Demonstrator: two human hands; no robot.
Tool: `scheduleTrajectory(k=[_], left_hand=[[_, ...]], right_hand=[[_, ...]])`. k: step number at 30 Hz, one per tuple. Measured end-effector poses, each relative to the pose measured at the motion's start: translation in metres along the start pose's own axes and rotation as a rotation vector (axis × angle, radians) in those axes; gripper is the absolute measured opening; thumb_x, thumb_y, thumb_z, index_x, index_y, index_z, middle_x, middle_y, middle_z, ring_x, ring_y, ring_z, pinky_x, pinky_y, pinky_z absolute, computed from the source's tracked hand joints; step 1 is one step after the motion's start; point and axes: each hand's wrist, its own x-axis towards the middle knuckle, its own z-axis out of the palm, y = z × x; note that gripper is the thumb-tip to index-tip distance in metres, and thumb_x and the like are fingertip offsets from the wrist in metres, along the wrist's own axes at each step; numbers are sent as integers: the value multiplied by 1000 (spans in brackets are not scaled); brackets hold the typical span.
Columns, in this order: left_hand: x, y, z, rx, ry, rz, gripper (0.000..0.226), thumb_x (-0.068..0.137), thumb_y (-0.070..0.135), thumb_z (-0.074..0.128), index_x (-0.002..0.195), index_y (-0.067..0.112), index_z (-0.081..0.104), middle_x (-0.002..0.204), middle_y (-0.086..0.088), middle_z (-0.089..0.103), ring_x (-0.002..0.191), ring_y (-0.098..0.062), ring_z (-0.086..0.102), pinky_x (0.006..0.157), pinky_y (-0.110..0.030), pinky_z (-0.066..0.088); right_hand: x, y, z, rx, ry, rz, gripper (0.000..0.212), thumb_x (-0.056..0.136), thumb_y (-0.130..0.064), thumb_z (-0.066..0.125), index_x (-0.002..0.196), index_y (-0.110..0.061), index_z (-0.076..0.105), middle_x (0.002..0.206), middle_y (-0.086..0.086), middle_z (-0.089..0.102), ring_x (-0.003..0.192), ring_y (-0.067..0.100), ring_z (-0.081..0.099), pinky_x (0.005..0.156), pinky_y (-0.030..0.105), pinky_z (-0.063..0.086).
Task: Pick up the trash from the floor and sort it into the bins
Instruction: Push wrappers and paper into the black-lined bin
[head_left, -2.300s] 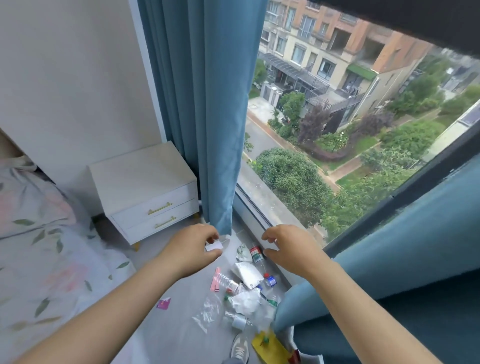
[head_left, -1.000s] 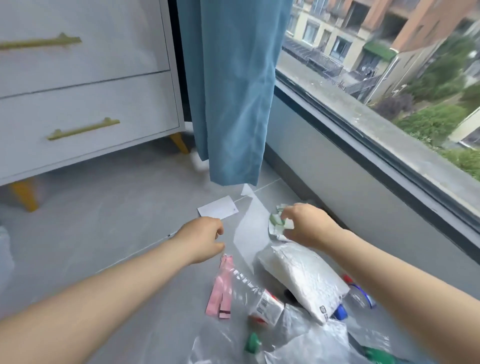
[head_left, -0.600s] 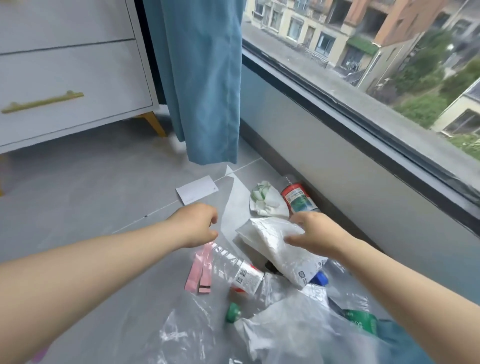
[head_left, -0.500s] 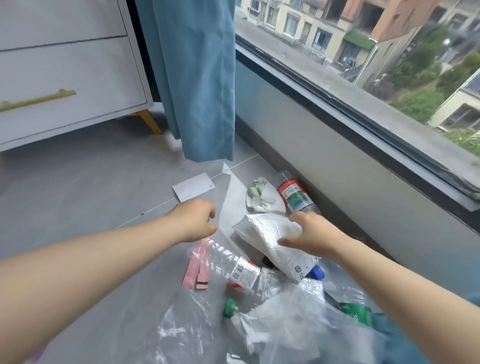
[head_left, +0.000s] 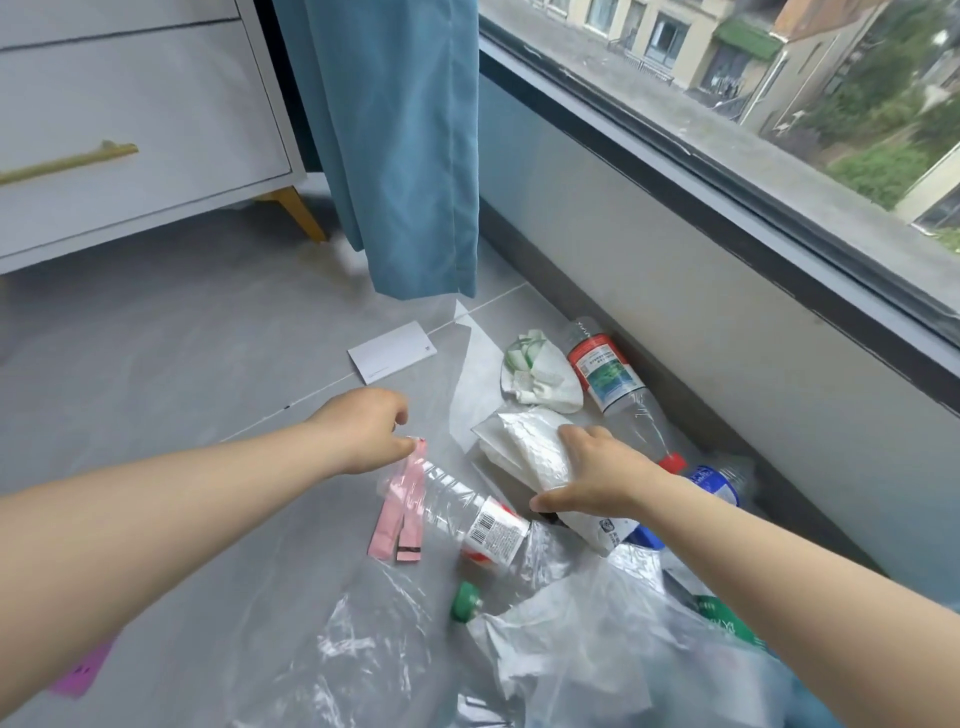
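Trash pile on the floor under the window: I see the right hand has left the crumpled green-and-white wrapper and now grasps the white plastic packet, so a pickup looks near. The left hand is curled by the pink strips; whether it holds anything, I can't tell.

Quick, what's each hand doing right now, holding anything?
Left hand: fingers curled, tips at the pink strip; a grip cannot be told.
Right hand: closed, holding the white bag.
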Motion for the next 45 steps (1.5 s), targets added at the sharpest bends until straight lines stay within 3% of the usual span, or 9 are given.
scheduleTrajectory(k=[6, 13, 20, 26, 33, 36, 39, 41, 45], left_hand=[[10, -5, 0, -66, 21, -51, 51, 85, 46, 60, 128, 18, 51, 130, 2, 55, 116, -19, 53, 92, -28, 43], [-2, 17, 20, 9, -55, 241, 70, 74, 58, 67, 131, 24, 47, 131, 6, 49, 121, -14, 48, 98, -25, 39], [-4, 22, 36, 189, -192, 344, 85, 60, 72, 69, 128, 24, 49, 123, 3, 52, 118, -18, 46, 99, -31, 40], [-5, 19, 34, 236, -203, 313, 82, 57, 72, 71, 122, 25, 51, 114, 2, 51, 111, -20, 49, 94, -32, 44], [-8, 7, 31, 267, -197, 246, 77, 60, 65, 73, 121, 23, 51, 117, 2, 46, 108, -21, 51, 87, -29, 42], [-12, 6, 32, 276, -201, 231, 72, 59, 62, 74, 111, 20, 49, 109, 3, 50, 98, -20, 53, 80, -30, 45], [-16, 6, 29, 278, -192, 198, 70, 58, 59, 74, 106, 18, 45, 97, 4, 52, 85, -19, 52, 71, -29, 45], [-18, 7, 25, 243, -199, 165, 70, 58, 59, 73, 107, 18, 43, 97, 5, 56, 86, -20, 55, 75, -31, 50], [-25, 3, 17, 213, -190, 132, 70, 61, 62, 71, 108, 19, 42, 95, 5, 57, 88, -20, 56, 74, -30, 49]], right_hand=[[12, 2, 20, 29, 15, -7, 83, 74, -57, 67, 139, -19, 33, 136, 7, 40, 119, 28, 51, 97, 40, 46], [19, 6, 21, 64, 77, -14, 72, 80, -51, 63, 141, -23, 36, 132, 6, 42, 117, 29, 51, 94, 38, 46], [17, 7, 19, 59, 122, -21, 66, 82, -52, 62, 137, -23, 40, 128, 7, 45, 110, 29, 56, 88, 36, 49], [13, 8, 17, 93, 138, -14, 70, 78, -53, 65, 136, -24, 39, 124, 6, 45, 105, 27, 56, 85, 37, 50], [9, 11, 12, 149, 111, -24, 75, 77, -52, 66, 140, -25, 36, 126, 7, 46, 108, 24, 54, 88, 34, 48], [7, 11, 14, 161, 75, -3, 80, 75, -50, 67, 143, -25, 33, 130, 7, 46, 111, 25, 54, 89, 35, 48], [4, 10, 13, 175, 128, -6, 65, 73, -43, 66, 131, -24, 44, 112, 6, 59, 96, 22, 59, 81, 39, 53], [1, 8, 10, 210, 183, -9, 57, 74, -39, 64, 126, -24, 47, 102, 4, 64, 89, 21, 61, 76, 40, 55], [-6, 6, 4, 248, 263, -17, 58, 75, -35, 63, 130, -27, 46, 102, 1, 66, 90, 21, 61, 76, 36, 55]])
